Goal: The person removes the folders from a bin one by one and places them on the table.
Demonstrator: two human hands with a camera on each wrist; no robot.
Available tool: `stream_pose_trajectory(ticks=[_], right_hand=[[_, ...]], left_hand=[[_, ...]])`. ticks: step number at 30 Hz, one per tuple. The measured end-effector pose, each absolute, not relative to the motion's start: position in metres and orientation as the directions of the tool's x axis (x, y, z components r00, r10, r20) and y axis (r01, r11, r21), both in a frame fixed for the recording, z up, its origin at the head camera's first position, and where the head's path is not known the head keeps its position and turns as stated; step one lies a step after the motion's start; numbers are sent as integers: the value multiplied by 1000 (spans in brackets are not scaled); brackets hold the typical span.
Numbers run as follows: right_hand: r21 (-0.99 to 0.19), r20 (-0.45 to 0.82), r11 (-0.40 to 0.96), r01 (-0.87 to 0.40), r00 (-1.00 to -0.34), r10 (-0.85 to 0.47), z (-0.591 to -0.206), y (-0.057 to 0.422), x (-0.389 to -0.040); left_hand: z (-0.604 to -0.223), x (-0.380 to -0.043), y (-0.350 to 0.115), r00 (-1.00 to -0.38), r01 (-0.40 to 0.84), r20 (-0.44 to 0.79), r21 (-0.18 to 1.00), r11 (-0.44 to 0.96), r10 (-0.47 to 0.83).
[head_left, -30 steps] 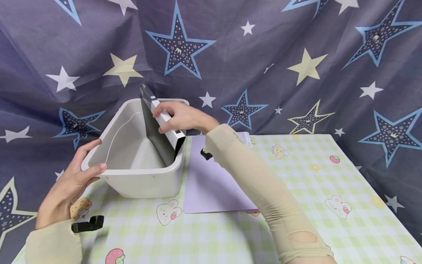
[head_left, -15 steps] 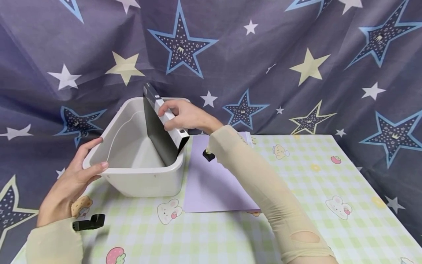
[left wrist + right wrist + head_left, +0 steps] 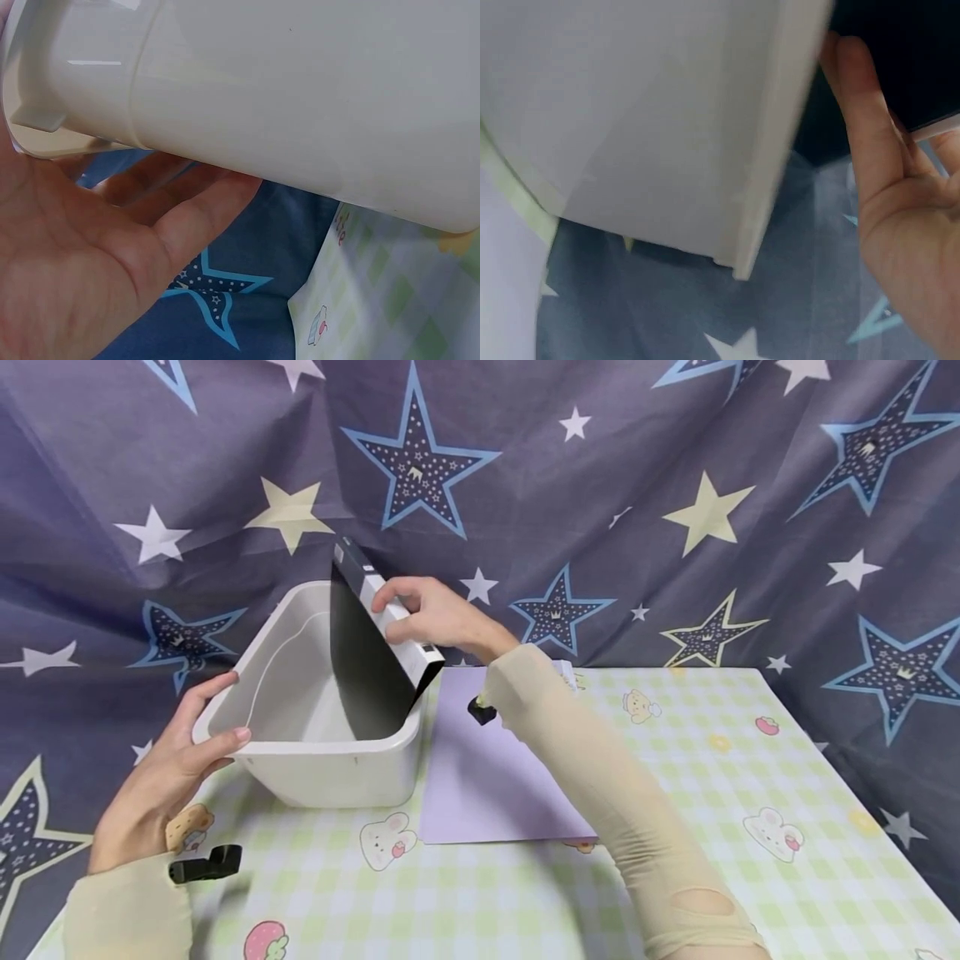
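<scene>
Within a pale grey plastic bin [image 3: 330, 777] at the left of the table, a flat black box [image 3: 367, 668] with a narrow white-and-black side leans at a slant, its upper part above the rim. My right hand [image 3: 446, 614] pinches that narrow side between thumb and fingers. The right wrist view has the hand [image 3: 900, 202] at the dark box [image 3: 922, 67], beside the bin's outer wall [image 3: 645, 112]. My left hand [image 3: 161, 768] holds the bin's near-left corner, thumb over the rim. Its fingers [image 3: 206, 214] lie along the outer wall in the left wrist view.
A light purple sheet [image 3: 487, 785] lies just right of the bin, partly under the right forearm. A whitish item [image 3: 564, 672] shows at its far edge. The checked tablecloth [image 3: 697, 827] covers the table, and a star-patterned curtain [image 3: 510, 527] hangs close behind.
My right hand has lifted the box a little, up and to the right, so more of it stands above the rim. The left hand keeps its hold on the bin.
</scene>
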State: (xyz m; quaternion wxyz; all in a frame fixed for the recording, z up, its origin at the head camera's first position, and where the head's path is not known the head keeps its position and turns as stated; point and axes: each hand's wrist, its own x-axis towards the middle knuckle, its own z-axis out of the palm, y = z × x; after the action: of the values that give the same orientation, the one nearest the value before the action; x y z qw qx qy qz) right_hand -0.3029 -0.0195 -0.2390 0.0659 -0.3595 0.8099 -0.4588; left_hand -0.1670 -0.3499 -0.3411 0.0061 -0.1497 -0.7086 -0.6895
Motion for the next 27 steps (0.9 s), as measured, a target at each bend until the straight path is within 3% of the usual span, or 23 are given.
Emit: stream_pose_trajectory(ticks=[20,27], right_hand=[[-835,263,251,-489,-756,-600,-240,-3,-295],[-899,266,139,-415,-771,-578,-248,4,-287]], left_hand=[[-341,-167,-350,-953,223,220,975,-13,208],[-342,-168,-349,-955,222,219,975,-10,201]])
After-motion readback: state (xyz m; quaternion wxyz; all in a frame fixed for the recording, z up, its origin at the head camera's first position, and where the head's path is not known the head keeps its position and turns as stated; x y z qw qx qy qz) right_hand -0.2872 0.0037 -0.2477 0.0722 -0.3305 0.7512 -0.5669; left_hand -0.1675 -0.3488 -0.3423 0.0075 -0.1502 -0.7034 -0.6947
